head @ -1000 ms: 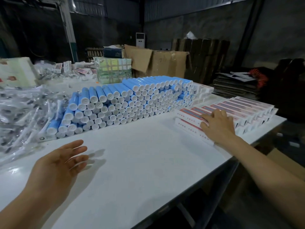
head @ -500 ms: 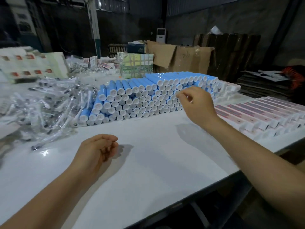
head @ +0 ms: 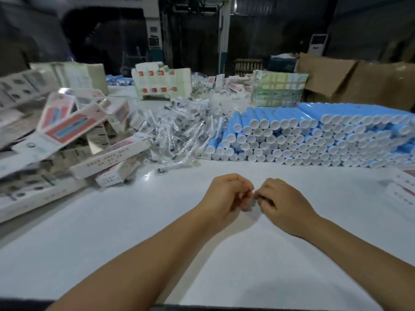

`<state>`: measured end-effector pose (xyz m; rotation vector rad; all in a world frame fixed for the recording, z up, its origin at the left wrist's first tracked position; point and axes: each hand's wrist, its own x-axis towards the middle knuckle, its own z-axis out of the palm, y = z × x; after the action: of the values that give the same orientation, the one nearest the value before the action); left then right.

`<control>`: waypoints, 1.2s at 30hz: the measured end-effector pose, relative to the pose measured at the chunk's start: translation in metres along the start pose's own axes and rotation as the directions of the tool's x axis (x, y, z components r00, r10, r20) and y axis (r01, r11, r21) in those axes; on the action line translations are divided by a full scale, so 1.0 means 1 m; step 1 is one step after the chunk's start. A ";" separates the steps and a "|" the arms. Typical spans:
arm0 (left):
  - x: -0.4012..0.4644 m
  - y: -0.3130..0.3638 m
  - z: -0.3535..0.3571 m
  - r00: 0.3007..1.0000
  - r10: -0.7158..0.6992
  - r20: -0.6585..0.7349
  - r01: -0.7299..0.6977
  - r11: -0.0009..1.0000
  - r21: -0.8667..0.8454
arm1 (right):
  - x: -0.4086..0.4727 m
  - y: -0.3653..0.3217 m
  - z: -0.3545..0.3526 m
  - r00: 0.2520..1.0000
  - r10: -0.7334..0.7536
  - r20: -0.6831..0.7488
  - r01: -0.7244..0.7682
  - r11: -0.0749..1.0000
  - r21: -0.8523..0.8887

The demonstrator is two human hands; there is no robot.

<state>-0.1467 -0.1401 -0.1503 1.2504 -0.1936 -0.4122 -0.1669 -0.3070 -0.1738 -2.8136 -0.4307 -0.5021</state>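
My left hand (head: 226,194) and my right hand (head: 280,200) meet over the middle of the white table (head: 134,232). Both have their fingers curled, and the fingertips touch. Between the fingertips sits a small greyish thing (head: 253,203) that both hands seem to pinch. It is too blurred to identify. Behind the hands lies a long stack of blue tubes with white caps (head: 314,140), the caps facing me.
A heap of flat printed cartons (head: 74,135) covers the left of the table. Clear-wrapped small parts (head: 179,131) are piled at the middle back. Printed boxes (head: 402,182) reach in at the right edge. Brown cardboard boxes (head: 359,79) and box stacks (head: 161,81) stand farther back.
My right hand left the tube stack and came back to the table's middle. The left hand moved right to meet it. The view swung left, bringing the carton heap into sight.
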 end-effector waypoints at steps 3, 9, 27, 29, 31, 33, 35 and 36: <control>-0.002 0.001 -0.001 0.999 -0.012 0.043 0.010 0.999 0.033 | 0.000 0.002 0.000 1.000 0.015 0.001 -0.015 0.999 0.030; 0.006 0.048 -0.040 0.997 0.026 0.075 -0.052 0.928 0.368 | -0.004 0.002 0.000 0.998 0.064 0.016 -0.065 0.995 0.074; 0.037 0.117 -0.233 0.864 0.299 -0.406 0.428 -0.009 0.904 | -0.003 -0.007 -0.001 0.992 0.122 -0.033 -0.115 0.980 0.163; 0.036 0.122 -0.231 0.846 0.322 -0.425 0.462 -0.042 0.886 | -0.003 -0.007 -0.002 0.992 0.121 -0.029 -0.115 0.981 0.157; 0.032 0.129 -0.227 0.818 0.361 -0.447 0.506 -0.083 0.859 | -0.004 -0.007 -0.002 0.993 0.114 -0.025 -0.110 0.984 0.139; 0.026 0.141 -0.218 0.806 0.415 -0.422 0.503 -0.105 0.858 | -0.005 -0.005 0.000 0.993 0.114 -0.026 -0.110 0.986 0.122; 0.019 0.155 -0.202 0.825 0.452 -0.339 0.406 -0.058 0.912 | -0.005 -0.003 0.001 0.993 0.117 -0.027 -0.114 0.987 0.113; 0.016 0.160 -0.190 0.847 0.448 -0.286 0.331 -0.024 0.943 | -0.005 -0.002 0.001 0.992 0.124 -0.019 -0.121 0.985 0.120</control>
<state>-0.0320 0.0605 -0.0590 2.8644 -0.0181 0.3943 -0.1712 -0.3065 -0.1761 -2.6956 -0.2699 -0.4706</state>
